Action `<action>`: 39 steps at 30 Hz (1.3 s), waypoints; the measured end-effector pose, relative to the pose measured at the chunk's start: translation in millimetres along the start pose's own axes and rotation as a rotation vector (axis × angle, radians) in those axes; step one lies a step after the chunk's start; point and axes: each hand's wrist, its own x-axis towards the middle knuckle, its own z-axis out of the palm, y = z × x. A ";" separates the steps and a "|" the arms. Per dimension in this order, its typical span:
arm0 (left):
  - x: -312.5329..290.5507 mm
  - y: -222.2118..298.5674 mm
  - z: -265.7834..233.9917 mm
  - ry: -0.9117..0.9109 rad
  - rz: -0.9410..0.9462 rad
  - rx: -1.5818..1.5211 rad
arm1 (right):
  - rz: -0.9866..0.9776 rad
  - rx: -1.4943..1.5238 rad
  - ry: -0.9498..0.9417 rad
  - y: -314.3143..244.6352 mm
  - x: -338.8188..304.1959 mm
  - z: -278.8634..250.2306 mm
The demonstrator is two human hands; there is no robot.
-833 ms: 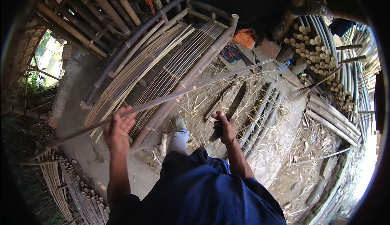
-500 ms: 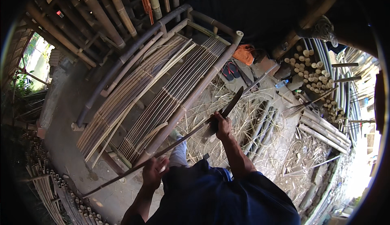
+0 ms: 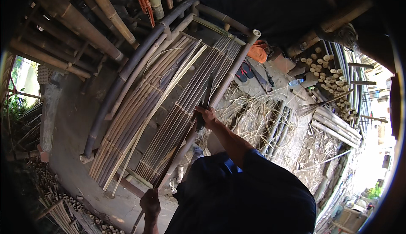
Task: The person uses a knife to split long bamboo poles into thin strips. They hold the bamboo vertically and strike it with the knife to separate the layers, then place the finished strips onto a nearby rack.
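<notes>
Bamboo strip (image 3: 137, 221), left grip (image 3: 150, 202) closed round it, right grip (image 3: 206, 117) apparently round knife (image 3: 209, 90), bamboo bench (image 3: 234, 71), littered floor (image 3: 297, 129)

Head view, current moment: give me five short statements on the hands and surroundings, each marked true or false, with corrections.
1. The right hand holds a knife. True.
2. The left hand is empty. False: the left hand grips a long thin strip.
3. A clear plastic bottle lies to the right of the sandals in the picture. True.
4. The broom is left of the bamboo frame. False: the broom is to its right.
5. The knife's blade points back at the person's body. False: the blade points away from the body.
</notes>
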 end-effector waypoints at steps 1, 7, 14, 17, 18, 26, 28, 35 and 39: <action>2.2 15.5 -0.3 0.023 -0.009 -0.062 | 0.011 -0.040 0.005 -0.6 18.1 0.6; 44.7 59.0 14.6 0.055 -0.022 0.055 | 0.101 -0.156 0.025 -39.0 82.1 22.2; 86.7 129.3 -5.8 0.032 -0.185 0.058 | 0.133 -0.215 0.023 -70.6 123.1 21.4; 99.2 137.1 -11.2 -0.012 -0.212 0.116 | 0.144 -0.217 0.061 -87.0 120.7 23.3; 101.6 136.4 -12.8 -0.021 -0.217 0.138 | 0.118 -0.229 0.049 -89.8 120.9 23.5; 114.7 107.7 -19.2 0.167 -0.014 0.111 | 0.017 -0.335 0.020 -106.4 106.9 37.9; 122.5 106.0 -26.5 0.170 -0.002 0.103 | 0.035 -0.356 0.070 -109.2 107.5 45.1; 138.7 93.6 -34.4 0.114 -0.031 -0.050 | 0.029 -0.234 0.052 -105.2 103.0 54.0; 158.9 66.1 -8.5 -0.081 -0.148 0.114 | 0.199 -0.377 0.122 -94.6 112.4 59.5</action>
